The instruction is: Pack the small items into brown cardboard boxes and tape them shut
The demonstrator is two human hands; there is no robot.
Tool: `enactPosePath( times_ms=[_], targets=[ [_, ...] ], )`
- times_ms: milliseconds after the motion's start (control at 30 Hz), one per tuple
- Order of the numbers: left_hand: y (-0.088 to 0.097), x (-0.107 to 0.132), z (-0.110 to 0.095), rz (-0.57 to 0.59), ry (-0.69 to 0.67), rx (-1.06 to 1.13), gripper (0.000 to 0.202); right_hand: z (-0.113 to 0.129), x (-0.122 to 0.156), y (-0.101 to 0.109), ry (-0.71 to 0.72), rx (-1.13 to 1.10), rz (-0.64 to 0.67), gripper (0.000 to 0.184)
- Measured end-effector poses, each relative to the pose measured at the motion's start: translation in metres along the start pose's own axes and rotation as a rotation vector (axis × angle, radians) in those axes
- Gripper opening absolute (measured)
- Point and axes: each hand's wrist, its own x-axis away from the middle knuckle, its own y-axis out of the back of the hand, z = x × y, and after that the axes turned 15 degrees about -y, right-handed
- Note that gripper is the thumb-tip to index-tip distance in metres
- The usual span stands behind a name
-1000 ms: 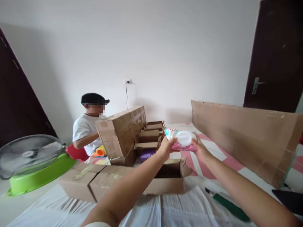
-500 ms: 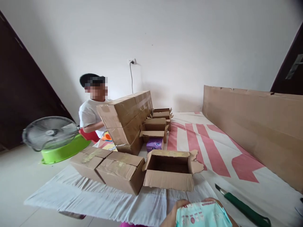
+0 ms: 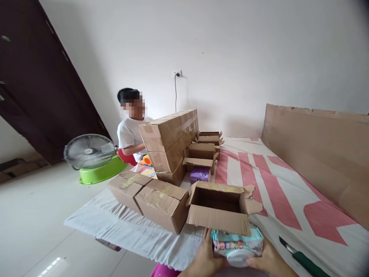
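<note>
A light blue pack of wet wipes (image 3: 238, 244) with cartoon pictures and a white lid is held between my two hands at the bottom of the view. My left hand (image 3: 209, 256) grips its left end, and my right hand (image 3: 263, 256) grips its right end. Just beyond the pack stands an open cardboard box (image 3: 217, 217) with flaps spread; its front flap covers the pack's far edge. The box's visible inside is dark. A purple pack (image 3: 200, 174) lies behind that box, beside another open box (image 3: 198, 163).
A utility knife (image 3: 307, 261) with a green handle lies to the right. Closed boxes (image 3: 161, 204) sit left of the open one, with stacked taped boxes (image 3: 170, 150) behind. A cardboard sheet (image 3: 314, 154) stands along the right. A person (image 3: 129, 134) sits behind the stack, near a fan (image 3: 89, 151).
My hands have moved the wipes forward to the open box's front flap, and the white lid now faces me. The view has swung left, so the scene sits further right.
</note>
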Motion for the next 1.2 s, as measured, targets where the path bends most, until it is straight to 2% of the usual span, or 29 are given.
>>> enactPosePath(
  times_ms=[100,167,267,333,467,567,667,800,933,1100,1200],
  targets=[
    [0.002,-0.011,0.000,-0.026,0.028,-0.211,0.070,0.017,-0.014,-0.002,-0.004,-0.083,0.095,0.074],
    [0.005,-0.019,0.006,-0.028,0.091,-0.303,0.063,0.028,-0.027,-0.005,-0.012,-0.136,0.105,0.072],
    [0.015,-0.036,0.018,-0.074,0.163,-0.236,0.051,0.040,-0.050,-0.013,-0.020,-0.162,0.091,0.069],
    [0.023,-0.046,0.027,-0.119,0.151,-0.116,0.048,0.043,-0.064,-0.019,-0.012,-0.174,0.071,0.065],
    [0.028,-0.056,0.052,-0.232,0.110,-0.052,0.056,0.033,-0.083,-0.027,0.046,-0.212,-0.034,0.058],
    [0.018,-0.051,0.072,-0.369,0.058,-0.096,0.073,0.017,-0.087,-0.026,0.107,-0.156,-0.134,0.060],
    [0.008,-0.047,0.085,-0.431,0.015,-0.096,0.071,0.009,-0.087,-0.025,0.135,-0.070,-0.215,0.057],
    [0.005,-0.049,0.086,-0.426,0.062,-0.059,0.069,0.010,-0.086,-0.026,0.142,-0.055,-0.269,0.056],
    [0.008,-0.051,0.082,-0.408,0.018,-0.026,0.068,0.007,-0.089,-0.026,0.153,-0.064,-0.265,0.054],
    [0.010,-0.049,0.079,-0.301,-0.028,-0.049,0.083,0.009,-0.093,-0.027,0.095,-0.121,-0.269,0.059],
    [0.010,-0.050,0.079,-0.301,-0.033,-0.047,0.084,0.017,-0.093,-0.029,0.061,-0.182,-0.275,0.063]
  ],
)
